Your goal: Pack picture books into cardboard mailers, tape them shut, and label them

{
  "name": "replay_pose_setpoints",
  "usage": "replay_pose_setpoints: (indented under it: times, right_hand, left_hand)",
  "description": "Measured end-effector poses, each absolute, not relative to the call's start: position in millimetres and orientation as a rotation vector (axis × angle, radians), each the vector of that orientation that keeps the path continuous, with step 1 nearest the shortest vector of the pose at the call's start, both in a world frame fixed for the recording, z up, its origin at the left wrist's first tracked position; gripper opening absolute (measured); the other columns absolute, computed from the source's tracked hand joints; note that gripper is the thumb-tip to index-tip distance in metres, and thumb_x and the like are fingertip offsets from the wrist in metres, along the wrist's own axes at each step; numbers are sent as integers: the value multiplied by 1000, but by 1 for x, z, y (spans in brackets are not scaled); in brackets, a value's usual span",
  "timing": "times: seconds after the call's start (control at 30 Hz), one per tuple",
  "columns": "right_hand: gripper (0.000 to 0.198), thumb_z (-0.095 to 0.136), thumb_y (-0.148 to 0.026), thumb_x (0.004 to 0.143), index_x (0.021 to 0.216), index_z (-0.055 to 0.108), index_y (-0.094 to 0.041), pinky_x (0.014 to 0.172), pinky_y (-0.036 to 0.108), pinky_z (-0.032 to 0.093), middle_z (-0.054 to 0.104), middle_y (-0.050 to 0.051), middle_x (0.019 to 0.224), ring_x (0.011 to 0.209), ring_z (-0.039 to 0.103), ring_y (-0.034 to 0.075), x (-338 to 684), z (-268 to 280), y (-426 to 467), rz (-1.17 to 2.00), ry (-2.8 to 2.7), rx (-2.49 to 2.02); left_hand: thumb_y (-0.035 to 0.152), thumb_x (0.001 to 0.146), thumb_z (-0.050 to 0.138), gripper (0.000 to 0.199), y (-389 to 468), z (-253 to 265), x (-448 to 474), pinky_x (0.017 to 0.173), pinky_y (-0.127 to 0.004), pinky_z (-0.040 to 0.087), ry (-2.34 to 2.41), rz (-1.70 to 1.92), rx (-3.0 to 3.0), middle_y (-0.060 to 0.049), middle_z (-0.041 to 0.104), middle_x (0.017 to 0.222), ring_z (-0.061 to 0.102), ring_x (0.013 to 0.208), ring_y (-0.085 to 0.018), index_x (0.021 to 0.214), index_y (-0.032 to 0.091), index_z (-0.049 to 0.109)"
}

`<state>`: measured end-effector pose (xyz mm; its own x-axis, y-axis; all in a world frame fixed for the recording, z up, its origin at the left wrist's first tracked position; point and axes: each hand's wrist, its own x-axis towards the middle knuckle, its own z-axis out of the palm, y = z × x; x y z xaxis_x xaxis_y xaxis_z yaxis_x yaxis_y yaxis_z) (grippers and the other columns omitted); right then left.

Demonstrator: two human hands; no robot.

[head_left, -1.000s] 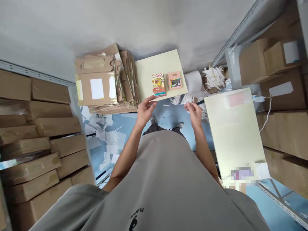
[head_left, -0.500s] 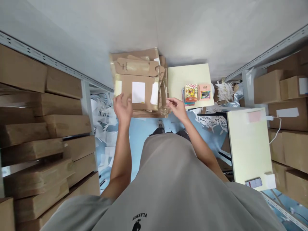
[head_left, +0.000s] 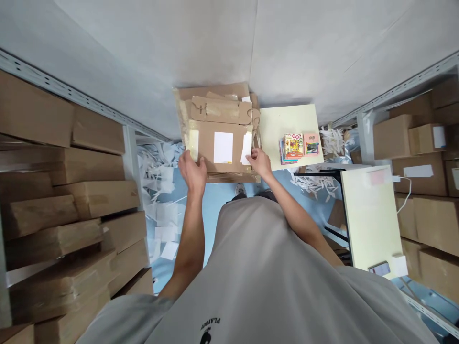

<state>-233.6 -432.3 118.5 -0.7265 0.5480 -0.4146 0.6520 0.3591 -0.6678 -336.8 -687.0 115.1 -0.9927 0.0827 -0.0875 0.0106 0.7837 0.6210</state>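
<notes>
A flattened cardboard box [head_left: 205, 149] lies on top of a pile of flattened cardboard [head_left: 211, 91] against the wall. White paper [head_left: 223, 149] is stuck on its middle, with another white piece [head_left: 246, 145] near its right edge. My left hand [head_left: 193, 173] grips the near left corner, thumb on top and fingers around the edge. At the right edge, my right hand [head_left: 260, 163] has thumb and fingers closed on the cardboard beside the white piece; its fingertips are partly hidden.
A pale table [head_left: 272, 126] right of the pile carries a stack of colourful booklets [head_left: 293, 145] and a pink booklet [head_left: 310, 144]. Another table [head_left: 373, 215] holds a phone [head_left: 379, 269]. Shelves of cardboard boxes [head_left: 111, 198] flank both sides. Paper scraps [head_left: 161, 167] litter the floor.
My right hand has come in from beside the pile and closed on the cardboard's right edge. My left hand has closed on the left corner. The view has shifted slightly.
</notes>
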Motion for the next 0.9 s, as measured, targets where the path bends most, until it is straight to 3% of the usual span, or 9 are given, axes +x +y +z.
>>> replay_pose_setpoints:
  times: [0.17, 0.27, 0.33, 0.43, 0.57, 0.67, 0.8, 0.9]
  right_hand:
    - [23, 85, -40, 98, 111, 71, -27, 101, 42, 63, 79, 2, 96, 95, 77, 26, -233, 122, -438, -1496, 2528, 1123]
    - [34, 86, -54, 99, 112, 68, -29, 94, 36, 63, 75, 2, 103, 94, 73, 22, -232, 126, -439, -1849, 2541, 1031]
    - [47, 86, -70, 97, 111, 66, -29, 89, 34, 64, 73, 3, 109, 100, 72, 22, -229, 133, -436, -2035, 2526, 991]
    - [65, 84, -88, 92, 112, 64, -30, 85, 33, 64, 73, 4, 111, 98, 72, 21, -217, 150, -421, -2185, 2502, 964]
    - [75, 85, -99, 84, 108, 62, -31, 89, 39, 69, 79, 6, 111, 96, 77, 24, -182, 169, -388, -2244, 2459, 1049]
    - [79, 92, -98, 75, 107, 67, -31, 99, 50, 73, 86, 8, 113, 103, 83, 30, -142, 171, -359, -2299, 2415, 1189]
    - [85, 101, -90, 72, 123, 74, -28, 113, 56, 72, 89, 13, 129, 120, 86, 34, -76, 165, -327, -2381, 2402, 1439]
    - [92, 102, -86, 73, 137, 72, -27, 113, 57, 72, 85, 16, 139, 125, 85, 35, -23, 158, -307, -2315, 2488, 1711]
  left_hand:
    - [27, 90, 77, 48, -699, 109, -350, 140, -70, 46, 2834, 1219, -22, -23, 80, 144, 71, 146, -44, 137, 16, 78]
    - [38, 86, 85, 32, -706, 109, -362, 125, -63, 62, 2651, 1495, -62, -12, 84, 104, 81, 119, -39, 110, 18, 80]
    - [51, 88, 87, 34, -708, 117, -367, 112, -55, 70, 2531, 1632, -52, -7, 78, 88, 82, 107, -35, 96, 20, 77]
    - [68, 90, 89, 49, -701, 138, -370, 100, -45, 73, 2384, 1818, 46, -6, 80, 93, 81, 102, -30, 98, 20, 79]
    - [77, 88, 94, 58, -669, 168, -364, 96, -41, 71, 2260, 1839, 301, -5, 80, 98, 79, 101, -28, 102, 22, 83]
    - [75, 91, 94, 53, -629, 186, -354, 94, -39, 70, 2203, 1772, 565, -3, 77, 92, 77, 96, -25, 96, 23, 85]
    - [71, 98, 91, 48, -567, 214, -327, 94, -41, 69, 2059, 1659, 960, -4, 77, 91, 76, 96, -25, 88, 25, 88]
    - [72, 102, 87, 46, -522, 235, -296, 100, -44, 70, 1961, 1564, 1153, -6, 80, 95, 79, 104, -28, 93, 27, 91]
